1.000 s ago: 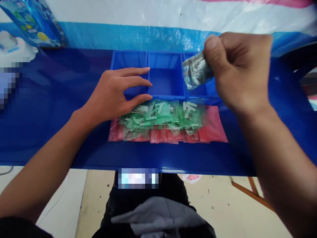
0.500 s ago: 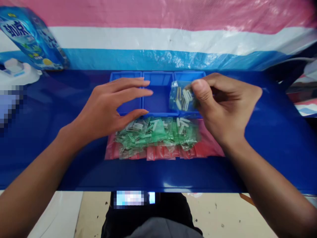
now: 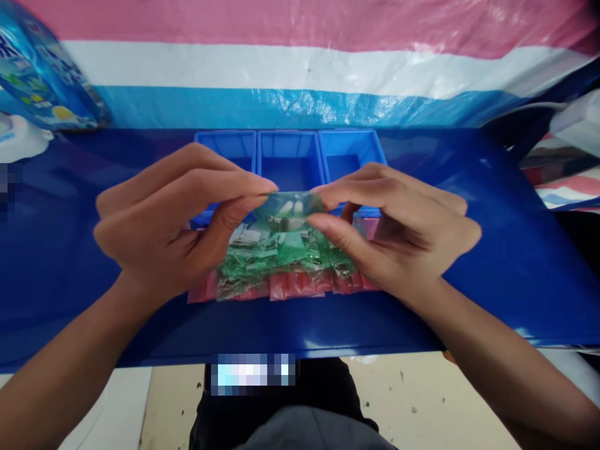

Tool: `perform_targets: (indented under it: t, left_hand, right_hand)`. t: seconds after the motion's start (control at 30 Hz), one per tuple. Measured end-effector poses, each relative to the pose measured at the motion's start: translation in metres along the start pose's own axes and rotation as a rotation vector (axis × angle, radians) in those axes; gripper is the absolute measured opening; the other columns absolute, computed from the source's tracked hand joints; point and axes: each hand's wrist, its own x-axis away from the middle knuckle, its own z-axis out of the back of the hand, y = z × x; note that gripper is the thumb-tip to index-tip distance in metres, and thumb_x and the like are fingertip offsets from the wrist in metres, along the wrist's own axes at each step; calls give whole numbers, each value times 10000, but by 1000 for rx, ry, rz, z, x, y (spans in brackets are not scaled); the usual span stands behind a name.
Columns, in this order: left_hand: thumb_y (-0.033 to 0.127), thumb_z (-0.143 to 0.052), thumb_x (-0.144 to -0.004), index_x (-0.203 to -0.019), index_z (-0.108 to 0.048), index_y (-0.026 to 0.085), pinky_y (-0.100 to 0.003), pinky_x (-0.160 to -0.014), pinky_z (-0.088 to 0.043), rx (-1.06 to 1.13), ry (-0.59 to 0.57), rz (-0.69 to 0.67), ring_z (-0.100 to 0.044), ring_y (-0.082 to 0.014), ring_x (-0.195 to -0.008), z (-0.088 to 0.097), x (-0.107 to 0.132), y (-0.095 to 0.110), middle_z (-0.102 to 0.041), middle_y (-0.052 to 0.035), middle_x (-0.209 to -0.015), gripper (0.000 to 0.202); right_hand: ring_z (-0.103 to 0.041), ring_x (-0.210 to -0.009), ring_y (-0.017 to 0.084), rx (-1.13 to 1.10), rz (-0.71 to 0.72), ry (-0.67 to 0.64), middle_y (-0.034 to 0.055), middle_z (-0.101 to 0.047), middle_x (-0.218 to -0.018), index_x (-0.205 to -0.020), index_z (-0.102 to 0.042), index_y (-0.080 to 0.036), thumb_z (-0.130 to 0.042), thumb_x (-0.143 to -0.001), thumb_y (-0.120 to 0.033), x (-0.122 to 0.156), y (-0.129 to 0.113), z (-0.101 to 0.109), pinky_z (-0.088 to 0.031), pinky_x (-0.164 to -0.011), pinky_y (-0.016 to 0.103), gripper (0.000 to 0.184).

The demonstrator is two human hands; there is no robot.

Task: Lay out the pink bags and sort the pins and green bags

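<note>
Both hands pinch one small clear bag [image 3: 289, 204] of little white and metal parts, held level above a heap. My left hand [image 3: 175, 215] grips its left end between thumb and forefinger. My right hand [image 3: 394, 225] grips its right end the same way. Under the bag lies a pile of green bags [image 3: 276, 253] of similar parts, resting on a row of red bags [image 3: 300, 284] on the blue table [image 3: 492, 262]. Behind the hands stand three blue bins side by side: the left bin [image 3: 227, 147], the middle bin [image 3: 288, 153] and the right bin [image 3: 349, 153].
A blue printed packet [image 3: 40, 75] leans at the far left by a white object [image 3: 19, 140]. A striped pink, white and blue tarp [image 3: 304, 69] forms the back wall. The table's front edge runs just above my lap.
My right hand has brought the clear bag down from up high to the middle over the pile. My left hand rose from the left bin and took hold of the bag's other end.
</note>
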Motion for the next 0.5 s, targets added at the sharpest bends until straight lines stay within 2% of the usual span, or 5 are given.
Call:
perform_targets:
  t: [0.07, 0.13, 0.27, 0.4, 0.5]
  left_hand:
    - [396, -638, -1101, -1130, -822, 302, -311, -765, -663, -27, 15, 20, -785, -160, -854, -2, 4, 4, -838, 31, -991, 209]
    - [338, -644, -1092, -1210, -812, 323, -292, -769, -671, -37, 145, -7, -783, -155, -867, -5, 8, 1, -832, 35, -1012, 205]
    - [133, -722, -971, -1459, -719, 403, -388, -1045, -695, -79, 176, -251, -765, -224, -1188, -9, 16, -15, -708, 19, -1475, 558]
    - [171, -782, -914, -1393, -775, 392, -346, -959, -716, -17, 227, -283, -775, -237, -1191, -11, 17, -23, -725, 11, -1482, 527]
    - [336, -774, -954, -1351, -806, 366, -424, -1077, -697, 69, 278, -282, -774, -262, -1211, -12, 16, -25, -771, 6, -1398, 400]
  right_hand:
    - [-800, -856, 200, 77, -82, -12, -26, -848, -1013, -1137, -808, -337, -752, -1022, -178, 0, -7, 1, -674, -683, 380, 204]
    - [-800, -817, 214, 45, -182, -18, -47, -840, -980, -1242, -792, -413, -698, -1050, -210, 2, -11, 1, -679, -689, 412, 294]
    - [-745, -699, 245, -57, -307, 126, -47, -805, -886, -1180, -839, -487, -722, -1021, -273, 9, -9, -3, -659, -622, 471, 292]
    - [-785, -810, 255, -50, -298, 110, -47, -834, -993, -1211, -845, -483, -753, -1003, -256, 11, -7, 0, -700, -718, 473, 321]
    - [-807, -1005, 253, 44, -192, -27, 3, -827, -1215, -1260, -816, -404, -732, -1038, -287, 10, -1, 5, -708, -819, 432, 265]
